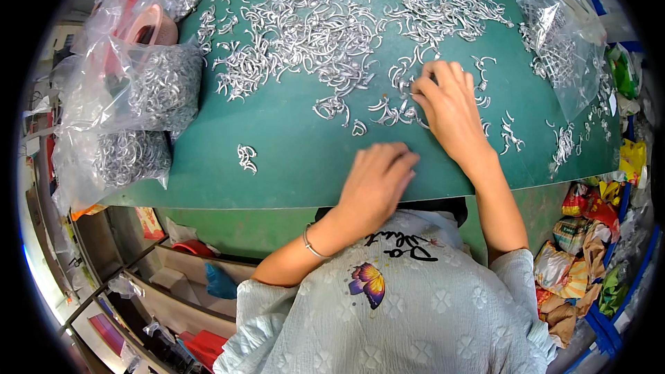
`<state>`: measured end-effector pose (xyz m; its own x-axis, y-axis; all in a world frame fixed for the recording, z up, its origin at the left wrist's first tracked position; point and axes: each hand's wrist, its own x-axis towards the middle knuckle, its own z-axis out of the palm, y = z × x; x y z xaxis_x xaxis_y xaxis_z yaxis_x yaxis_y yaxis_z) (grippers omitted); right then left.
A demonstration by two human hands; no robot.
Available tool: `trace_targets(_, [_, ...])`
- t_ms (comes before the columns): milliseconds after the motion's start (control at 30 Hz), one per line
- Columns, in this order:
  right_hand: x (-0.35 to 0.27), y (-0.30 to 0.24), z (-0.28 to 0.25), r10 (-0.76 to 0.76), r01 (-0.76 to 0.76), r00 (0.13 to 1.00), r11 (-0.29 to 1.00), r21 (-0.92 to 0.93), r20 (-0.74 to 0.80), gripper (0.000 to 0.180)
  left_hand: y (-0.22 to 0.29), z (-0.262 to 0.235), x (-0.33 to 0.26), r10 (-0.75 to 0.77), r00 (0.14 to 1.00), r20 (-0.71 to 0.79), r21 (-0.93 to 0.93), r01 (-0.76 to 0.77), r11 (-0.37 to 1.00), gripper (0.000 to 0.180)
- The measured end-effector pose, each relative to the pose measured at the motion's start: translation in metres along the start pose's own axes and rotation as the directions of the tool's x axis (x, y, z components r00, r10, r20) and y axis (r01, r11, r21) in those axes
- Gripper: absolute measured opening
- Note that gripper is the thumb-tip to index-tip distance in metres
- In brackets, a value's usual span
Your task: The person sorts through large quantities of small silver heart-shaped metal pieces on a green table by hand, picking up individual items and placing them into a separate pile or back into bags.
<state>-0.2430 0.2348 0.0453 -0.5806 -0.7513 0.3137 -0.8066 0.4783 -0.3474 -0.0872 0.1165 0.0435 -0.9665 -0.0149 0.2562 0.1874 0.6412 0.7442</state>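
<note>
Many small curved silvery metal pieces, some shaped like open rings, lie in heaps on the green tabletop. My right hand is at the near edge of the right heap, its fingers bent down and closed among loose pieces; whatever they grip is hidden. Closer to the table's front edge, my left hand is over the surface, smeared by motion, so its grip is unclear. Just beyond it lies a heart-shaped silvery piece. A small cluster of pieces sits apart to the left.
Clear plastic bags filled with similar pieces stand at the left, beside a pink basket. Another clear bag lies at the right, with small groups of pieces nearby. Colourful packages are stacked beyond the right edge.
</note>
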Motion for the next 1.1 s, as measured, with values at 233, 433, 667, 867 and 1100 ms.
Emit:
trace_targets(233, [-0.035, -0.020, -0.028, -0.005, -0.003, 0.989, 0.998, 0.057, 0.145, 0.009, -0.029, -0.013, 0.028, -0.049, 0.995, -0.086, 0.350, 0.076, 0.934, 0.036])
trace_targets(433, [-0.043, -0.020, -0.024, -0.045, -0.004, 0.992, 0.924, 0.383, 0.118, 0.020, -0.033, -0.032, 0.029, -0.158, 0.961, -0.229, 0.325, 0.229, 0.918, 0.030])
trace_targets(667, [-0.009, -0.019, -0.005, -0.063, 0.049, 0.997, 0.957, 0.284, 0.038, 0.025, 0.004, 0.010, 0.005, 0.058, 0.996, 0.074, 0.172, -0.070, 0.983, 0.038])
trace_targets(867, [-0.030, 0.020, -0.020, -0.006, 0.006, 1.000, 1.000, -0.010, 0.019, 0.020, -0.013, 0.001, -0.024, 0.107, 0.993, 0.058, 0.080, -0.112, 0.991, 0.031])
trace_targets(1100, [0.014, -0.038, 0.019, -0.101, 0.092, 0.994, 0.985, 0.149, 0.053, 0.023, -0.010, -0.004, -0.026, 0.079, 0.997, 0.006, 0.107, -0.079, 0.991, 0.030])
